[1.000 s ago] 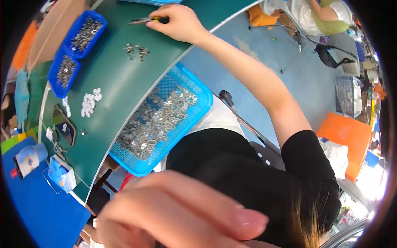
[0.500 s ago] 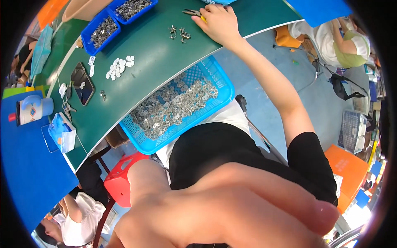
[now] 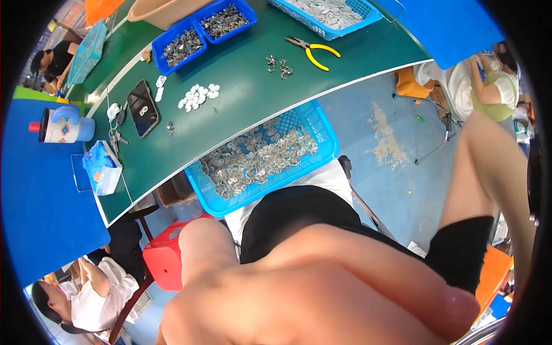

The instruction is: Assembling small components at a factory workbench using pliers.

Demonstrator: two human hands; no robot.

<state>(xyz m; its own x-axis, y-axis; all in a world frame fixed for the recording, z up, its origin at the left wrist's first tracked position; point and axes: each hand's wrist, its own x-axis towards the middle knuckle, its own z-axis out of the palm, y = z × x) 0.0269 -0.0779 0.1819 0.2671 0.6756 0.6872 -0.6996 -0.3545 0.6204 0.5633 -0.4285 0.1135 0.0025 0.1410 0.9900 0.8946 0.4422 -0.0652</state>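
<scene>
My right arm (image 3: 474, 172) is bent sharply at the far right, its forearm running down along the rim of the picture; the hand itself is out of view. My left hand does not show either. Pliers (image 3: 311, 47) with yellow handles lie spread on the green table (image 3: 247, 95), beside two small clusters of metal parts (image 3: 285, 69). Against the table's front edge, over my lap, sits a light blue basket (image 3: 326, 135) holding a heap of small silvery metal pieces (image 3: 247, 172). A loose group of flat white pieces (image 3: 197, 98) lies farther left on the table.
Two dark blue bins (image 3: 187, 64) of metal parts and another light blue basket (image 3: 310, 26) of flat silvery pieces stand at the back. A phone (image 3: 143, 108), keys (image 3: 117, 138), a tissue pack (image 3: 103, 169) and a cup (image 3: 66, 125) are at left. Other people (image 3: 106, 293) sit nearby.
My right hand has let go of the pliers and left the view, the arm drawing back to the right. The view has shifted, showing more of the table's far side.
</scene>
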